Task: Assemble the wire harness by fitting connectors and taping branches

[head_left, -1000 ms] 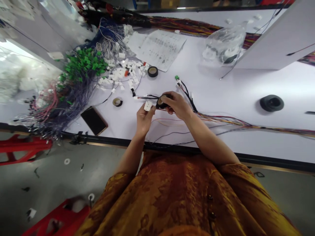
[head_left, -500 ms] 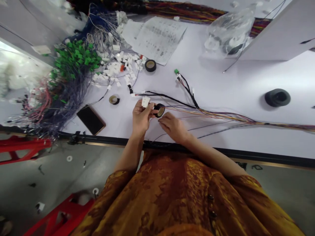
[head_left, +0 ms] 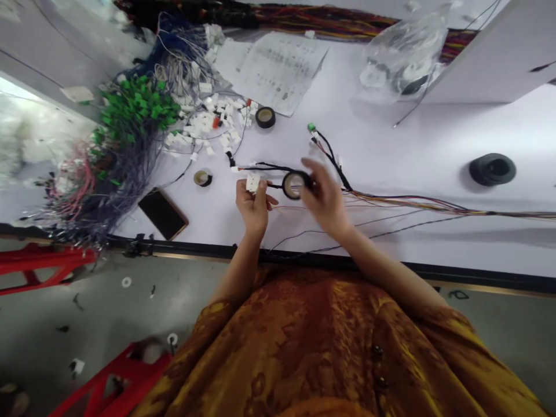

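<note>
My left hand point(head_left: 253, 209) is closed on a white connector point(head_left: 252, 183), gripping it between thumb and fingers near the table's front. Beside it, my right hand point(head_left: 325, 198), somewhat blurred, holds a roll of black tape point(head_left: 294, 185) at its right edge. A short dark stretch runs between the connector and the roll; whether it is tape or wrapped wire I cannot tell. The wire harness point(head_left: 399, 200) stretches off to the right, its colored wires passing behind my right hand. One black-wrapped branch ends in a green connector point(head_left: 311, 126).
Loose white connectors point(head_left: 204, 123) and green connectors point(head_left: 139, 101) are heaped at left. A phone point(head_left: 163, 213) lies near the front edge. Two other tape rolls, point(head_left: 265, 117) and a smaller one, rest nearby. A black cylindrical object point(head_left: 492, 169) stands at right, below a plastic bag point(head_left: 406, 58).
The tape roll has moved right, away from my left hand, and is now in my right hand. My right hand has risen and its fingers have spread. The white connector stays in my left hand.
</note>
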The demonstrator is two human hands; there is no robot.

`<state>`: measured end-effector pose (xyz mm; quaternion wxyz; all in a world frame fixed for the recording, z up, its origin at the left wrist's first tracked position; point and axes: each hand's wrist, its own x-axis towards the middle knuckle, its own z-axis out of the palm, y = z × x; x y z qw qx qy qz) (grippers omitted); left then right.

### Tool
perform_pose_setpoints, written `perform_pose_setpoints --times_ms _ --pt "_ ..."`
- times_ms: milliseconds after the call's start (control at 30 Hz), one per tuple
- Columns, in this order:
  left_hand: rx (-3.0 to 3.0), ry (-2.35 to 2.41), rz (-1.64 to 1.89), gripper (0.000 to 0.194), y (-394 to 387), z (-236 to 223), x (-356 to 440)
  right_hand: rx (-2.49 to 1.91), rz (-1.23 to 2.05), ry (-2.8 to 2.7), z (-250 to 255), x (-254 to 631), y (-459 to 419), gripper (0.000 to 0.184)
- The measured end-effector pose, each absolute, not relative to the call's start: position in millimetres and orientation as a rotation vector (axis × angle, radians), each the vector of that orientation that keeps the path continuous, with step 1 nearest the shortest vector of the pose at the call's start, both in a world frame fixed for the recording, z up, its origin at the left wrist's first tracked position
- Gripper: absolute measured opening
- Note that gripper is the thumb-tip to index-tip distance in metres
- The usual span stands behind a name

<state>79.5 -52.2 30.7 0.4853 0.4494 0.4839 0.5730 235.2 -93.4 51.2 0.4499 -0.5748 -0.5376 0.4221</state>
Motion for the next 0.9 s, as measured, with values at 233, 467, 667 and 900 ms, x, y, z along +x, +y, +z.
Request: perform_pose_setpoints --times_ms 233,467,667,900 --pt "1.032 1.062 1.3 0.034 -57 34 87 -1.566 0.836 -1.323 49 229 -98 0.03" --pt "0.79 0.968 1.342 0.037 -60 26 83 -1.346 1.463 -0.524 48 250 -59 0.027" --pt "0.972 0.909 0.887 0.042 -49 17 83 -1.245 1.397 -0.624 25 265 -90 0.03" --pt "1.078 1.085 0.979 0.028 -54 33 95 -1.477 0.759 -1.461 26 244 -141 0.037"
